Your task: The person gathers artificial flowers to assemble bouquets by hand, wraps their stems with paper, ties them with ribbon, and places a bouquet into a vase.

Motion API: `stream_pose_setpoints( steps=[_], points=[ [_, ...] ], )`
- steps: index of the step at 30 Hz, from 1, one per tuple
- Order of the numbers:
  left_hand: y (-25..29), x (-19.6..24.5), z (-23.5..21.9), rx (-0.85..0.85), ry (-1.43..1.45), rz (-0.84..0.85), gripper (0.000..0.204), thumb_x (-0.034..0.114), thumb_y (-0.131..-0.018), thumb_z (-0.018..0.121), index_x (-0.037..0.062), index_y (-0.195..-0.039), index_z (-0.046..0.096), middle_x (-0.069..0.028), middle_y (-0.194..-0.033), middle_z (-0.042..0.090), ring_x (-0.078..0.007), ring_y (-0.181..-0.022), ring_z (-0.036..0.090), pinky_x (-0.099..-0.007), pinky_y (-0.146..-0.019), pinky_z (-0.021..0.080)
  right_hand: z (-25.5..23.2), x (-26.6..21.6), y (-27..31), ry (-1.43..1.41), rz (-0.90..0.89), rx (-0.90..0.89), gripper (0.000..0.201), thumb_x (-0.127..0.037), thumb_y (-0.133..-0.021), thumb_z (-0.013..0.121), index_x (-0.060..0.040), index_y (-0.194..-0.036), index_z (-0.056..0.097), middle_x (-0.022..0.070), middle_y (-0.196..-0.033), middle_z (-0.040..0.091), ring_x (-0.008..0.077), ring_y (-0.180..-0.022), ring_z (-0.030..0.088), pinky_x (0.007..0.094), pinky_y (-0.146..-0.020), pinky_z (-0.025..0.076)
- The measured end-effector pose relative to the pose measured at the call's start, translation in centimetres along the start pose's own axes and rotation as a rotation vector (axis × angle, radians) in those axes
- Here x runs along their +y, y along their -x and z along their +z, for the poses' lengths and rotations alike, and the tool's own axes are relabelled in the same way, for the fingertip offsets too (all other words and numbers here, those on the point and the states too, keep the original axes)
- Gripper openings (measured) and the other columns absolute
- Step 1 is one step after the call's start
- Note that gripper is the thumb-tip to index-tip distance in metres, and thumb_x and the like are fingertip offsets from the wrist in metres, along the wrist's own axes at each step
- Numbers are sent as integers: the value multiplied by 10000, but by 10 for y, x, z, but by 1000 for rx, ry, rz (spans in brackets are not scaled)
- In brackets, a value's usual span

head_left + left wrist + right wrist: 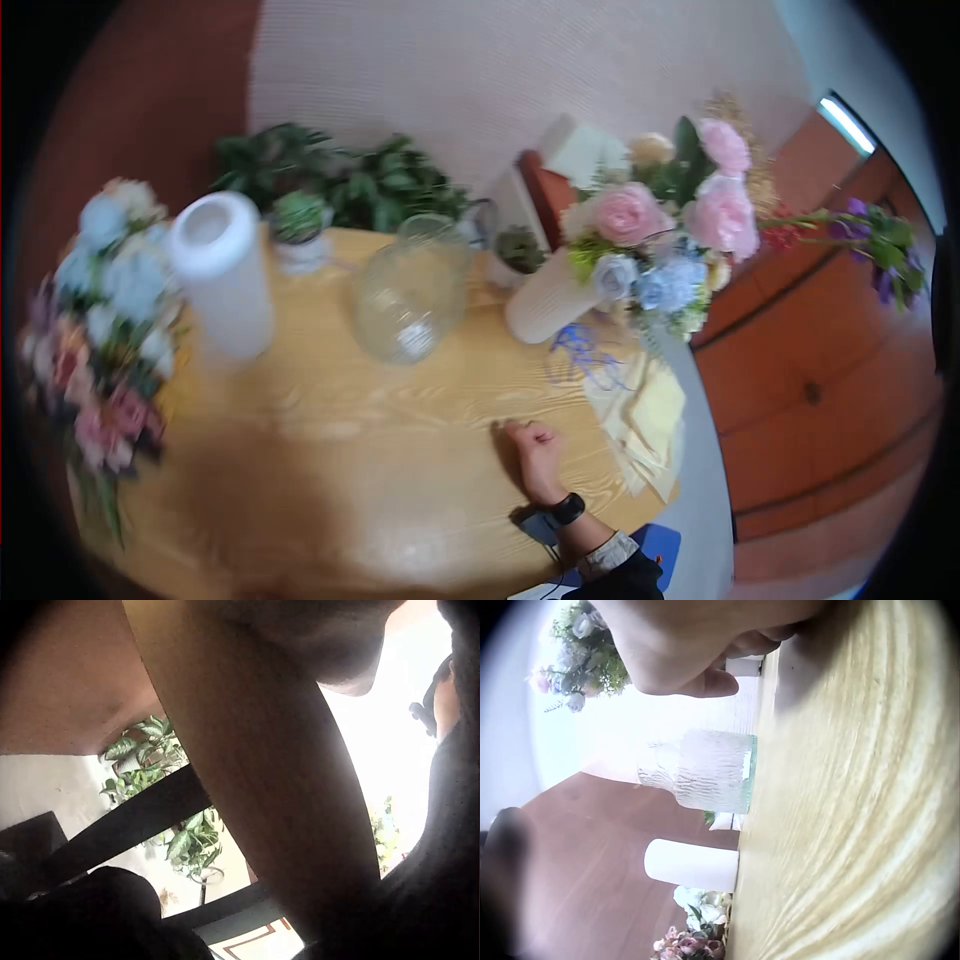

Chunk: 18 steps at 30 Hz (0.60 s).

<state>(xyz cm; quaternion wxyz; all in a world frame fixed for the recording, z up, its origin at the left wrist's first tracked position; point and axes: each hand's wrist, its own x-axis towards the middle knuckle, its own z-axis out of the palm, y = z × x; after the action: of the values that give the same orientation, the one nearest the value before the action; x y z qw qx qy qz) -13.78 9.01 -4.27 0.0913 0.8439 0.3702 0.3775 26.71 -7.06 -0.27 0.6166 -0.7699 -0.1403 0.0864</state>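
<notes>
My right hand [540,462] rests on the wooden table [330,450], fingers loosely curled and nothing held, a dark band round its wrist. In the right wrist view the thumb and curled fingers of that hand [697,645] lie close over the tabletop. Ahead of it stands a clear ribbed glass vase [405,300]. A cream vase [545,300] with pink and blue flowers [675,225] leans at the right. My left hand is outside the head view; only a dark part of it [337,649] shows at the top of the left wrist view, its fingers hidden.
A tall white vase [222,285] stands at the left beside a heap of artificial flowers [110,320]. Small potted succulents [298,218] line the back. Blue ribbon [585,355] and pale yellow paper [655,415] lie at the right, and a purple-flowered stem [880,250] sticks out beyond.
</notes>
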Motion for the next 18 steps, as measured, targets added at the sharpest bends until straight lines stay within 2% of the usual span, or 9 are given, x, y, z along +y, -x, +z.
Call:
stream_pose_setpoints(
  steps=[2,4,6,8,10,12,14,16,18],
  points=[
    [13,-25,20,301,135,174,220,42,-776,546,13,-569,481,-120,-498,427,-266,-429,413,-353,-425,338,-3,30,-6,-553,209,-119,375,18,-808,514,-120,-503,344,-61,-502,339,44,-446,271,210,-421,205],
    [-23,20,1,163,125,-24,267,-25,-715,540,29,-493,400,-122,-486,401,-269,-411,396,-351,-408,321,-3,0,4,-318,90,-122,371,24,-816,480,-128,-510,334,-54,-516,333,56,-444,269,206,-416,210],
    [-35,34,-9,-31,26,-172,201,6,-614,577,51,-476,437,-124,-463,409,-287,-418,451,-369,-410,355,-5,13,-2,-316,-30,-84,380,-37,-804,579,-113,-497,368,-71,-513,364,28,-504,289,200,-459,238],
    [-49,48,-11,-58,-2,-133,229,41,-671,579,36,-484,447,-136,-463,402,-301,-419,440,-357,-416,360,-10,3,3,-177,11,-82,386,-63,-807,590,-118,-497,366,-76,-510,359,23,-502,279,205,-458,225],
    [-56,50,-26,-316,71,-332,265,113,-761,576,22,-532,478,-117,-471,420,-245,-411,445,-334,-426,364,-16,4,2,-166,22,-150,398,-84,-801,610,-126,-495,358,-80,-493,343,17,-479,256,214,-436,191],
    [-70,36,-38,-393,375,-540,269,179,-817,571,17,-608,527,-66,-510,477,-150,-462,467,-299,-462,378,-18,1,4,-168,59,-172,418,-97,-796,620,-135,-491,337,-80,-471,325,15,-443,229,222,-409,154],
    [-97,23,-52,-146,313,-576,247,181,-841,553,-6,-680,554,-31,-564,512,-101,-541,473,-265,-521,397,-21,15,-3,-190,9,-221,409,-125,-804,605,-146,-490,345,-58,-412,329,22,-334,213,219,-323,134],
    [-125,-14,-61,271,198,-358,170,143,-803,567,-18,-748,559,-31,-624,527,-123,-599,495,-247,-586,414,-18,17,-4,-210,18,-214,429,-87,-791,625,-140,-491,324,-80,-456,310,13,-418,213,222,-391,133],
    [-141,-60,-73,314,63,-419,253,167,-733,617,-21,-892,561,-85,-772,558,-183,-746,540,-294,-691,442,-16,6,2,-206,50,-229,423,-76,-786,628,-138,-495,327,-85,-465,308,12,-434,211,219,-405,144]
  ],
)
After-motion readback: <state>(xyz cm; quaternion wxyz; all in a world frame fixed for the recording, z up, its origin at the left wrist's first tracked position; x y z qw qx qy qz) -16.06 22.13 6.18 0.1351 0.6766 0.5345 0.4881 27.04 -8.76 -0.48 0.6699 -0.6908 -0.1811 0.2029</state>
